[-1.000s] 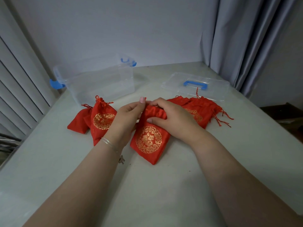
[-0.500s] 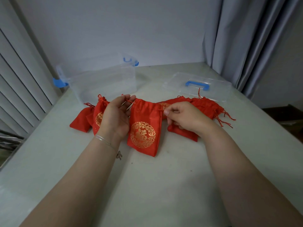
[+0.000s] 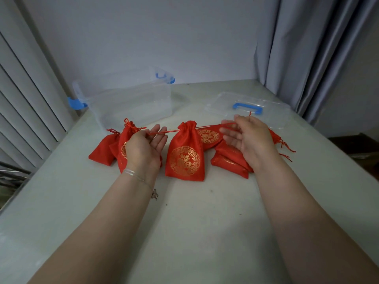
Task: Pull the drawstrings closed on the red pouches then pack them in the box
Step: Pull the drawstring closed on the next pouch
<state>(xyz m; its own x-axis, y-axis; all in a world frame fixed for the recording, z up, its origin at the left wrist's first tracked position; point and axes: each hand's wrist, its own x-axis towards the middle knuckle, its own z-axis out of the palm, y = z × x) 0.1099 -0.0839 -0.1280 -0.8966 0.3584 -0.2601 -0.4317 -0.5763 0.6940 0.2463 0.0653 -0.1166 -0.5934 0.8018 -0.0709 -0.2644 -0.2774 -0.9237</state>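
Observation:
A red pouch with a gold emblem lies in the middle of the table, its mouth gathered tight. Its two red drawstrings stretch out sideways. My left hand pinches the left drawstring, the other fingers spread. My right hand pinches the right drawstring, whose end sticks up above the fingers. Two more cinched red pouches lie behind my left hand. A pile of red pouches lies under and behind my right hand. The clear plastic box with blue latches stands open at the back left.
The box's clear lid with a blue handle lies flat at the back right. The pale table ends at window blinds on the left and a grey curtain on the right. A wall stands behind.
My hands have moved apart, left hand to the left and right hand to the right, drawing the strings out. The middle pouch's mouth has gone from open to gathered tight.

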